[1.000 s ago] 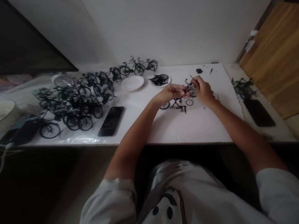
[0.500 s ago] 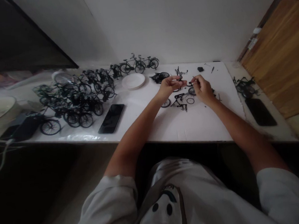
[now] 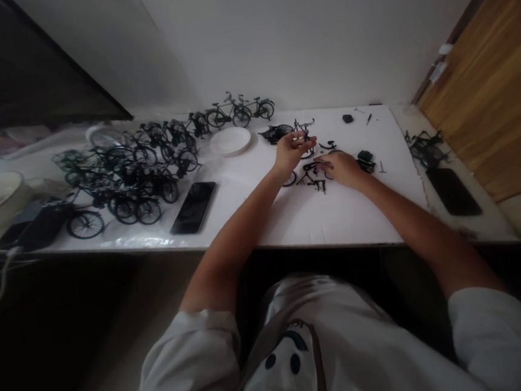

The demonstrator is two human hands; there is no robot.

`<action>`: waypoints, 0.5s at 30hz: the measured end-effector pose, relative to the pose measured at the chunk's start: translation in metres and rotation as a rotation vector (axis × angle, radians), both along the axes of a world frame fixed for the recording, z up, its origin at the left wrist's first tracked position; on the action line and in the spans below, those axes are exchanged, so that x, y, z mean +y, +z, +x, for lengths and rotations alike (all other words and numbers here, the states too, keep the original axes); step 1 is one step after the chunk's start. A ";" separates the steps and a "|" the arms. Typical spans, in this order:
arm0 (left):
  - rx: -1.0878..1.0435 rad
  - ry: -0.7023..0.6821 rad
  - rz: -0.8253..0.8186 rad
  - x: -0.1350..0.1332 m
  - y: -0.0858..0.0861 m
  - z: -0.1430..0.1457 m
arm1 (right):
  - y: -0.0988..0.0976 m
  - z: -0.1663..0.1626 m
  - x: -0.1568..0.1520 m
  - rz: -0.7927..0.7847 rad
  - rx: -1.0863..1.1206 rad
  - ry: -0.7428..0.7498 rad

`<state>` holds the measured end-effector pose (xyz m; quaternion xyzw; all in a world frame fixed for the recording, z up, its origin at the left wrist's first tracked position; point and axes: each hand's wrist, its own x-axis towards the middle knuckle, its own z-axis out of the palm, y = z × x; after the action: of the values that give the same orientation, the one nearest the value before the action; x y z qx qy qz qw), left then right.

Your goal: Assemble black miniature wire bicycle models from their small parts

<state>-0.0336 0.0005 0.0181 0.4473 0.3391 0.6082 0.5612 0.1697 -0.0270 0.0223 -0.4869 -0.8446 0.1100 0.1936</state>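
Observation:
My left hand (image 3: 290,154) is raised over the white board, its fingers closed round a small black handlebar assembly (image 3: 304,126) of a model bicycle. My right hand (image 3: 343,169) is down at the board, its fingertips pressed together at the end of a slim black part (image 3: 311,165). Whether that part or something smaller is between those fingers, I cannot make out. Just below lies a black model bicycle frame (image 3: 310,182). A small wheel (image 3: 289,179) is partly hidden beside my left wrist. A curved black piece (image 3: 328,146) rests just beyond my right hand.
Many assembled model bicycles (image 3: 143,187) crowd the left side. A white plate (image 3: 231,141) and a phone (image 3: 193,208) lie nearer the middle. At right are a dark green part (image 3: 366,161), a small black block (image 3: 347,118), another phone (image 3: 453,192) and a wooden panel (image 3: 489,102).
My right hand has come down and to the left, from beside my left hand to the parts on the board. My left hand has shifted slightly left, still holding the handlebar assembly.

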 end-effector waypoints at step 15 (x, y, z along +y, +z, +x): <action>0.013 0.027 -0.041 -0.004 0.009 -0.003 | -0.002 0.001 -0.002 -0.017 -0.024 0.034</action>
<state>-0.0362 -0.0037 0.0273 0.4349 0.3610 0.6059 0.5598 0.1708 -0.0293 0.0207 -0.4755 -0.8540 0.1147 0.1773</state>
